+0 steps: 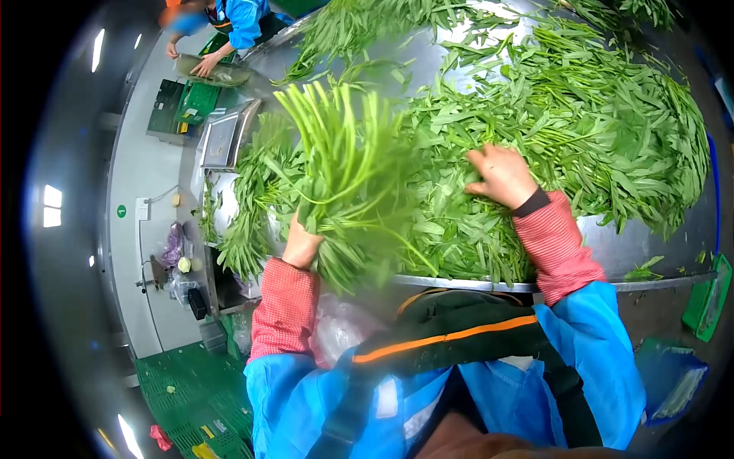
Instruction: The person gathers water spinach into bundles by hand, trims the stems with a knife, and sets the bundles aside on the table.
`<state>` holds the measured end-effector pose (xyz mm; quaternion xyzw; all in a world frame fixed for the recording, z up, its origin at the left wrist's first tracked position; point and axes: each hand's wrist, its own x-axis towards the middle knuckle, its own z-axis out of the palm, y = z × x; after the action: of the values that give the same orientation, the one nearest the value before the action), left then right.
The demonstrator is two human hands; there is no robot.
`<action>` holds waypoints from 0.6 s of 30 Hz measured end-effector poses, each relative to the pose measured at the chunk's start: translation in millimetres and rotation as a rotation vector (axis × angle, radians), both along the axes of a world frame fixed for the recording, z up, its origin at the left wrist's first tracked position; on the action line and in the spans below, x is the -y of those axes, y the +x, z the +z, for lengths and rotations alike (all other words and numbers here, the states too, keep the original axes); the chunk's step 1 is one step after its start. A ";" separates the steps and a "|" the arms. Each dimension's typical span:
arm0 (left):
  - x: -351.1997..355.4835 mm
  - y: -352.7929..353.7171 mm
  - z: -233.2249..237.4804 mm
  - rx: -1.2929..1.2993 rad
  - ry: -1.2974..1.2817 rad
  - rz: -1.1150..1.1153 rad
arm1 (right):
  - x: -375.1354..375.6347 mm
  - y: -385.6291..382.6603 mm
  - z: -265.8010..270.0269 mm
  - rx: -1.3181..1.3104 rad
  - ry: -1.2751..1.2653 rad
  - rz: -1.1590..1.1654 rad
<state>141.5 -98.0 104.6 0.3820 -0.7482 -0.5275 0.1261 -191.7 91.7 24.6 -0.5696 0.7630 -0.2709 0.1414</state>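
My left hand (303, 243) is closed around a thick bunch of water spinach (336, 145), its pale stems pointing up and its leaves hanging over my wrist. The bunch is raised above the near left part of the metal table (634, 286). My right hand (502, 176) rests over the big loose pile of water spinach (604, 115), thumb and fingers apart and fingertips among the leaves. More leafy stems (260, 199) lie to the left of the held bunch.
A scale (222, 139) stands at the table's left edge. Beyond it, another person (245, 23) handles a wrapped bundle (214, 73) near green crates (199, 101). Green crates (191, 390) sit on the floor at lower left, a blue crate (677, 386) at lower right.
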 end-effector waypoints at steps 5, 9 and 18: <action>-4.0 -3.1 5.8 -0.009 -0.059 -0.007 | 23.7 16.0 34.4 0.692 -0.182 -0.004; -18.1 -27.6 19.4 -0.020 0.051 -0.120 | 52.4 48.0 42.1 0.308 -0.290 0.061; -10.2 -6.7 -2.5 0.259 -0.274 -0.074 | 59.8 16.8 -49.3 0.629 -0.456 -0.060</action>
<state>134.8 -87.8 102.2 0.3982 -0.8366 -0.3712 0.0602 -174.9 32.0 -24.7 -0.4528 0.6190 -0.5991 0.2302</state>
